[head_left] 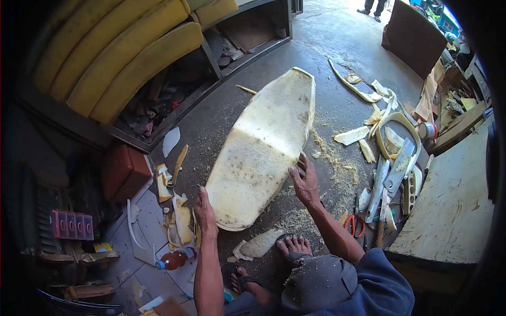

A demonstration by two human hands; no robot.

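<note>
1. The left grip lies against the lower left edge of a long, cream-yellow, dark-speckled foam slab with tapered ends; its fingers are partly hidden, so I cannot tell how far they close.
2. The right grip is at the slab's opposite edge, loosely spread, thumb and fingers parted, the thumb at the foam's side.
3. The slab thus sits between the two grips, over the dark grey floor, its far end reaching well beyond both.
4. Just beyond and right of the right grip, fine pale-yellow foam crumbs are scattered on the floor.
5. Farther right of that grip lie curled cream foam offcuts, a broad grey metal blade and a pair of scissors with red-orange handles.
6. Left of the left grip are more pale foam scraps; nearer the body, a clear plastic bottle of reddish-brown liquid with a blue cap lies on its side.
7. Farther left of the left grip stands a reddish-brown box.
8. Well beyond the left grip, long curved yellow foam pieces are stacked above a dark-framed shelf.
</note>
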